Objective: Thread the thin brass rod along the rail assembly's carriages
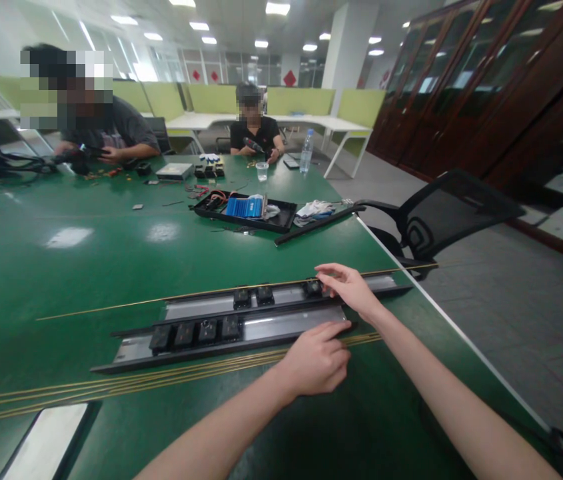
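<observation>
Two long black-edged metal rails lie side by side on the green table. My left hand (317, 360) is closed at the right end of the near rail (276, 328), its index finger stretched along the edge and the other fingers curled; its thumb is hidden. Several square black blocks (207, 331) sit in a row at that rail's left part. On the far rail (286, 295), my right hand (351, 288) has its fingertips around a black block (313, 287). Two more black blocks (253, 296) stand further left there. A thin brass-coloured rod (126, 308) runs along the far rail's back edge.
Several brass-coloured rods (171, 373) lie in front of the near rail, by a phone (46, 440). Behind are a black tray (281, 217), gloves (315, 212), a dark strip (318, 225), a cup (262, 171) and a bottle (306, 152). Two people sit across the table; a chair (441, 213) stands right.
</observation>
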Demonstrator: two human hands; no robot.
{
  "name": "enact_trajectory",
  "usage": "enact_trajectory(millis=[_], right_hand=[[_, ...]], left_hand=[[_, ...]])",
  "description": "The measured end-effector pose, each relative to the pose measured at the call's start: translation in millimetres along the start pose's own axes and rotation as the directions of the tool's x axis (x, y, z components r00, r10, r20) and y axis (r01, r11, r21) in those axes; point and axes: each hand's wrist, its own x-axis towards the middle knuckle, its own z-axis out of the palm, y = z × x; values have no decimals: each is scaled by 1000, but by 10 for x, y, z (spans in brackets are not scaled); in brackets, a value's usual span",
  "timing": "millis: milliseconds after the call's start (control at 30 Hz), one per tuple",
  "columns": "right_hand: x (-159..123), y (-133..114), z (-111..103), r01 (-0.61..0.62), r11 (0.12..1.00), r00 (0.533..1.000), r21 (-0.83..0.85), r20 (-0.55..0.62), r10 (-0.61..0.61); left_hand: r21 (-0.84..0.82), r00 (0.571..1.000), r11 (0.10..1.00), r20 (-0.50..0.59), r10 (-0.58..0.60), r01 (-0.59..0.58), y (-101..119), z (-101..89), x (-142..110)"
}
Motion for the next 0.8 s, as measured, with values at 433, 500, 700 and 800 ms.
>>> enact_trajectory(millis=[433,500,700,800], right_hand=[[-31,42,87,75,997,997,-23,-23,-76],[-35,49,78,81,996,996,-28,-24,-82],[-36,82,54,75,997,997,-22,-14,-76],[-30,98,54,80,997,997,-8,-9,-80]], left_hand=[[-27,999,999,28,-18,19,21,-40,28],[-27,1000,999,26,-17,18,23,-45,30],[-16,1000,1000,14,-9,10,20,-32,22],[-6,999,1000,30,-16,16,21,-25,18]])
